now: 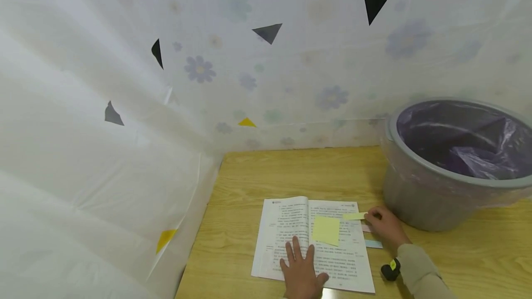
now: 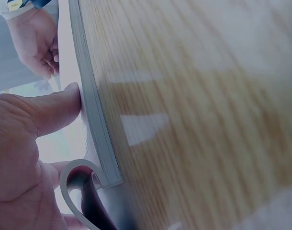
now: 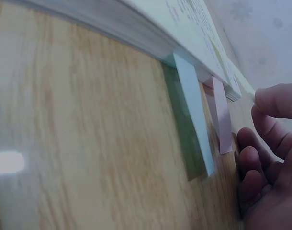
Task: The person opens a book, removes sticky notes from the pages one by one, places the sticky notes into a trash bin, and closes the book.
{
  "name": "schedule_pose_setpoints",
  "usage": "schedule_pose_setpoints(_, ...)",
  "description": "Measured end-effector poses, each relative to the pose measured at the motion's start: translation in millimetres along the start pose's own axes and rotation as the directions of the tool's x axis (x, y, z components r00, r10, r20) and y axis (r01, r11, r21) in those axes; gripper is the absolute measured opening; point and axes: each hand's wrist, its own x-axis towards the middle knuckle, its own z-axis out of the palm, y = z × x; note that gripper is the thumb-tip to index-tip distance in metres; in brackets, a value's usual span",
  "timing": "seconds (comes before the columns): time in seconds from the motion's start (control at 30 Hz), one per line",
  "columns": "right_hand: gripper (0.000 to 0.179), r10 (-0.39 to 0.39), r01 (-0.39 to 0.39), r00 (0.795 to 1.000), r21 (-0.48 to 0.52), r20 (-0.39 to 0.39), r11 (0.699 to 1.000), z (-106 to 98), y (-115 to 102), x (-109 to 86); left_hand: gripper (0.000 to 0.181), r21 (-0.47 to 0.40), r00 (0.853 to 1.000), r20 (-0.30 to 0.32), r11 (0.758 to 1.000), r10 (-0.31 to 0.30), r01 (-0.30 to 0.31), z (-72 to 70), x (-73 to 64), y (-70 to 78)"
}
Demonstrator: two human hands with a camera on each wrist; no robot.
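An open book [image 1: 287, 225] lies on the wooden table, its printed pages facing up. My left hand [image 1: 301, 273] rests spread on the lower part of the pages, thumb near the bottom edge. At the book's upper right edge my right hand [image 1: 385, 227] pinches the outer end of a yellow sticky strip [image 1: 353, 216] between thumb and forefinger; the strip's other end overlaps the right page. A square yellow sticky note [image 1: 326, 230] is on that page. Below the right hand, a pink tab [image 3: 222, 115] and a blue tab [image 3: 193, 110] stick out from the book's side.
A large grey bin [image 1: 415, 193] with a clear plastic liner stands behind the right hand. Near the right sleeve sits a small black object [image 1: 389, 271] with a yellow mark. Flower-patterned sheeting [image 1: 291, 82] hangs behind the table [image 1: 249, 174] and along its left side.
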Motion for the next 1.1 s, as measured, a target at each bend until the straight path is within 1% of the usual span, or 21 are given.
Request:
schedule_pose_setpoints(0.17, 0.036, -0.025, 0.024, 0.999, -0.022, -0.044, 0.999, 2.6, 2.5, -0.1, 0.083, -0.002, 1.0, -0.014, 1.0, -0.003, 0.003, 1.0, -0.3, -0.3)
schedule_pose_setpoints(0.27, 0.037, -0.045, 0.044, 0.997, -0.031, -0.061, 0.999, 3.3, 3.9, -0.3, 0.082, -0.006, 1.0, -0.018, 1.0, -0.001, 0.001, 1.5, -0.1, -0.5)
schedule_pose_setpoints(0.57, 0.039, -0.053, 0.052, 0.996, -0.018, -0.065, 0.998, 1.6, 5.6, -1.5, 0.082, -0.012, 1.0, -0.019, 1.0, 0.01, -0.01, 1.7, -1.3, -1.0)
schedule_pose_setpoints(0.77, 0.039, -0.058, 0.058, 0.996, -0.012, -0.063, 0.998, -1.3, 4.9, -4.7, 0.082, -0.017, 1.0, 0.001, 1.0, 0.012, -0.012, 1.7, -0.1, -1.8)
schedule_pose_setpoints(0.87, 0.038, -0.052, 0.052, 0.996, -0.004, -0.068, 0.999, -1.5, 4.2, -5.5, 0.081, -0.03, 1.0, 0.002, 0.999, 0.013, -0.013, 1.2, 0.3, -1.9)
schedule_pose_setpoints(1.1, 0.039, -0.045, 0.046, 0.997, 0.002, -0.066, 0.999, -1.6, 3.4, -5.9, 0.081, -0.033, 1.0, -0.001, 0.999, 0.004, -0.004, 2.2, -0.1, -1.8)
